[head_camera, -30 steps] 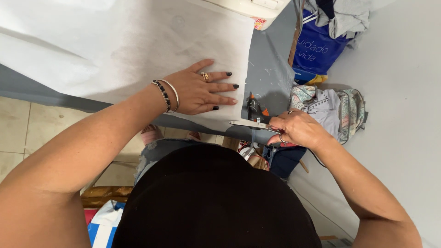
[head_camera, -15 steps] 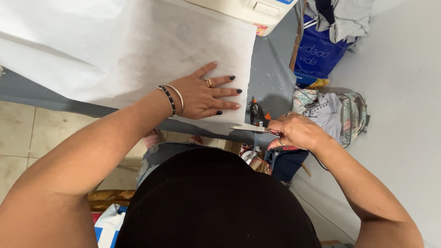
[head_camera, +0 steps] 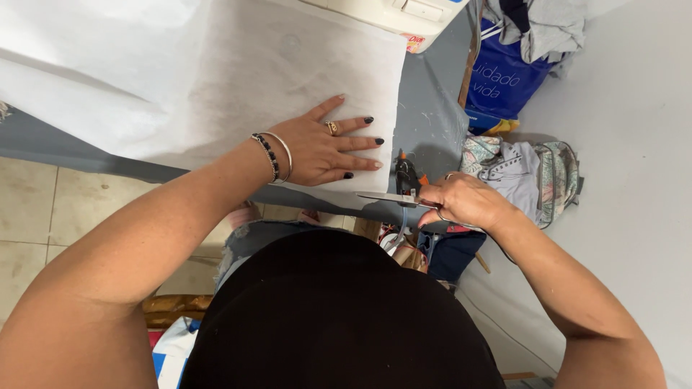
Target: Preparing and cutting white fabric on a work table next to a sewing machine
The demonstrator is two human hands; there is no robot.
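1. Lowest in the frame, closest to the camera, the person's black top [head_camera: 339, 317] fills the bottom centre, with both bare arms reaching up and away from it.
2. Over at centre right, the right hand [head_camera: 465, 202] is curled tight around the handles of a pair of scissors [head_camera: 396, 198]; the blades point left, toward the near edge of the sheet, and whether they are parted or together is too small to tell.
3. Just above those blades stands a small dark tool with an orange tip [head_camera: 405, 173], on the grey table [head_camera: 432, 122].
4. Moving up to the middle of the frame, the left hand [head_camera: 324, 148] lies flat and spread wide, palm down, pressing on the white sheet [head_camera: 216, 79] near its lower right corner. There's a ring on one finger, dark nails, and bracelets [head_camera: 274, 155] at the wrist.
5. The white sheet runs from the centre out across the upper left, covering most of the table.
6. Down the left side, under the table edge, beige floor tiles [head_camera: 36, 216].
7. Right of the scissors hand, a patterned backpack [head_camera: 526, 173] sits on the floor.
8. Farther up at upper right, a blue bag [head_camera: 504, 79] with grey cloth [head_camera: 548, 25] piled above it.
9. Farthest of all, at top centre, the cream edge of a machine [head_camera: 389, 11] rests over the sheet's far end.
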